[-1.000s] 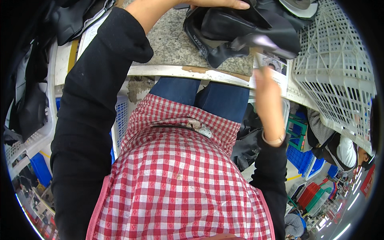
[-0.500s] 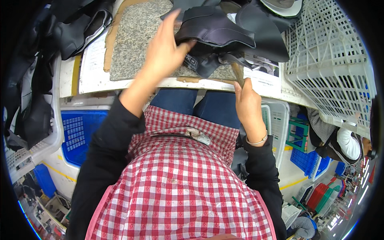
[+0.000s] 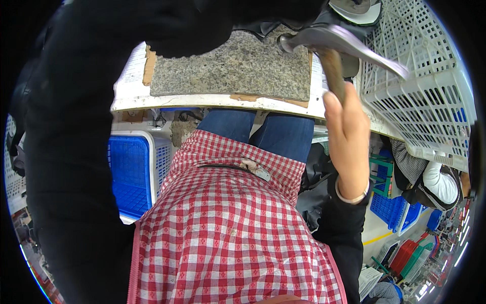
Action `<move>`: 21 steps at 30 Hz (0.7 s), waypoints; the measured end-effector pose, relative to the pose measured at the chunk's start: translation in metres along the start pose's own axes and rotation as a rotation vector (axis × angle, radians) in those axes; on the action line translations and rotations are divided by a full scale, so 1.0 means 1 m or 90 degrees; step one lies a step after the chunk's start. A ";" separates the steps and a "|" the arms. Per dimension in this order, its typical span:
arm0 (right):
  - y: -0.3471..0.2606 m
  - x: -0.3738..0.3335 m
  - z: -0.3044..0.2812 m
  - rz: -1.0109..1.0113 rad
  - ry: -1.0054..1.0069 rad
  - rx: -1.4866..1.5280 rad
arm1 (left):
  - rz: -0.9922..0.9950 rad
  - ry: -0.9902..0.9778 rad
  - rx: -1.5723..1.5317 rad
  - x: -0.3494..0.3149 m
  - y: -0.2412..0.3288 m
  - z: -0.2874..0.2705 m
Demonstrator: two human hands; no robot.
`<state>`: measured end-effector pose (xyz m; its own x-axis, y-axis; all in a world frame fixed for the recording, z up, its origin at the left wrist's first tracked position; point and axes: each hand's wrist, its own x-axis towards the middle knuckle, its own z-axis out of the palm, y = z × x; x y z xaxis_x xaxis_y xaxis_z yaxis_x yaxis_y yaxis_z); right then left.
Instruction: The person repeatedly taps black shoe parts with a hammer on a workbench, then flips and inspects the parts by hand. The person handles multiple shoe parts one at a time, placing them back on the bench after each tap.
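A worker's right hand (image 3: pixel 349 131) closes around the brown wooden handle (image 3: pixel 331 72) of a silver, curved-head metal hammer (image 3: pixel 339 39), upper right of the frame — the handle's long axis running up and slightly left from the fist, the head crosswise, round face left, thin tail toward lower right. Work appears under way near a grey speckled stone slab (image 3: pixel 228 71), black leather-like pieces (image 3: pixel 257 29) at its upper edge; what is finished or left, I can't tell. The left hand is out of sight past a black sleeve (image 3: pixel 177 25) — its grip unknown.
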<state>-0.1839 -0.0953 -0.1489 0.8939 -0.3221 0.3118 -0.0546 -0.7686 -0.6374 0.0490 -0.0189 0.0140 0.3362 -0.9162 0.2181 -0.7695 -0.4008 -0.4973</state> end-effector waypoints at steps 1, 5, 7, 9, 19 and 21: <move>0.011 0.009 0.014 0.014 0.003 -0.052 | 0.069 -0.032 -0.091 0.004 0.011 0.025; 0.060 0.018 0.064 0.075 -0.106 -0.187 | 0.254 -0.177 -0.535 0.000 0.022 0.116; 0.077 0.007 0.078 0.053 -0.083 -0.173 | 0.345 -0.067 -0.595 -0.026 0.014 0.148; 0.089 -0.002 0.082 0.057 -0.080 -0.176 | 0.352 -0.012 -0.461 -0.053 0.004 0.163; 0.082 0.006 0.079 0.055 -0.084 -0.218 | -0.020 -0.350 -0.467 -0.105 0.013 0.160; 0.069 0.010 0.067 0.031 -0.095 -0.218 | -0.068 -0.334 -0.579 -0.119 0.013 0.173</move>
<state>-0.1491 -0.1145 -0.2372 0.9400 -0.2989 0.1646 -0.2226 -0.9027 -0.3682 0.0929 0.0850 -0.1642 0.4517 -0.8488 -0.2750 -0.7668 -0.5268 0.3667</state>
